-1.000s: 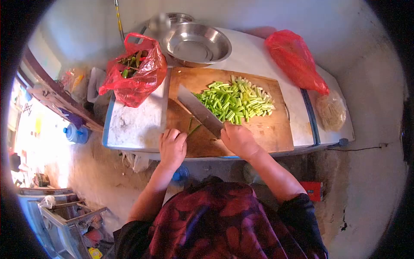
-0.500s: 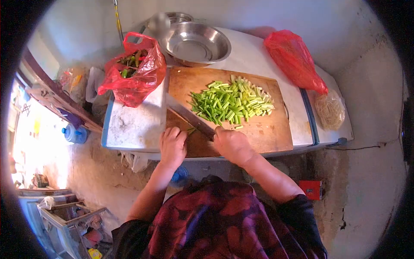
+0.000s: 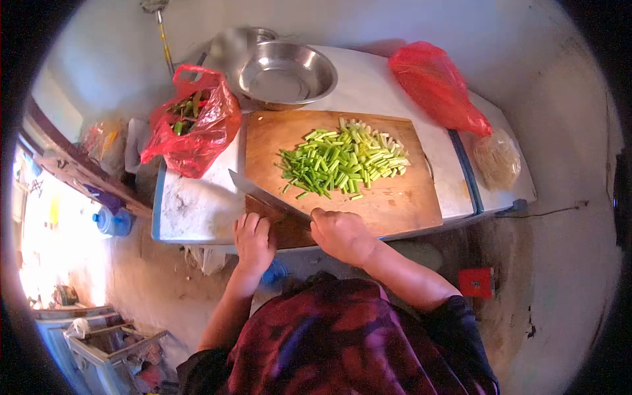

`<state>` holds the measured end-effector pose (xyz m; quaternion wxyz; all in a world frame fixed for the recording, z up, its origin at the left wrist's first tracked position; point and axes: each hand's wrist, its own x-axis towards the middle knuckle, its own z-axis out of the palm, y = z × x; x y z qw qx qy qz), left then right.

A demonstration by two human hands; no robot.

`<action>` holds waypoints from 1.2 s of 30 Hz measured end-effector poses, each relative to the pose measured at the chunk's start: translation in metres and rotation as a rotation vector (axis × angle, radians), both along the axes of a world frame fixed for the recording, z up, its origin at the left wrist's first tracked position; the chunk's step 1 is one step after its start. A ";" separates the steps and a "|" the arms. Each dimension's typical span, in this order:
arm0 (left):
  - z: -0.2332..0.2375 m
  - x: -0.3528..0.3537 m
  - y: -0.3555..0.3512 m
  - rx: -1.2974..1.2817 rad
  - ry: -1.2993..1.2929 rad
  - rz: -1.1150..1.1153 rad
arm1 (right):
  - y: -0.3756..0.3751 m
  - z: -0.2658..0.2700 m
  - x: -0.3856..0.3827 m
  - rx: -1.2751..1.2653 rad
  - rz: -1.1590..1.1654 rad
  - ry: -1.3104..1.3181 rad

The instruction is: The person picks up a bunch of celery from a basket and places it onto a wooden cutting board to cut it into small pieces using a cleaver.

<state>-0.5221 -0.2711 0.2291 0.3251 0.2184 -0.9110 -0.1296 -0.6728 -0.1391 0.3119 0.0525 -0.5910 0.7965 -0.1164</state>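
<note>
1 knife (image 3: 263, 195), clamped in my R hand (image 3: 343, 236), blade pointed far-left, w/ cut stalks (image 3: 342, 161) far-right of it, R nearer; L hand (image 3: 255, 243) sat apart, curled, grip unclear.

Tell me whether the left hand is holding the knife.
No: the right hand grips the knife, while the left hand is near it.

Round, wide-angle view from a head-worn camera above and behind the fingers (image 3: 252, 224), facing forward and down, fairly near, with the cutting board (image 3: 270, 141) just beyond them.
</note>
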 end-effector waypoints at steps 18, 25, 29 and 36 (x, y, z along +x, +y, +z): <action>0.019 -0.106 -0.028 0.138 -0.442 0.086 | 0.191 -0.009 -0.193 -0.585 -0.939 -1.048; 0.011 -0.148 -0.008 0.076 -0.382 0.014 | 0.213 -0.025 -0.256 -0.400 -0.886 -1.207; 0.011 -0.160 0.022 0.140 -0.220 -0.003 | 0.198 -0.020 -0.262 -0.228 -0.826 -1.259; 0.008 -0.187 0.073 0.142 -0.061 0.024 | 0.191 -0.018 -0.243 -0.029 -0.555 -1.300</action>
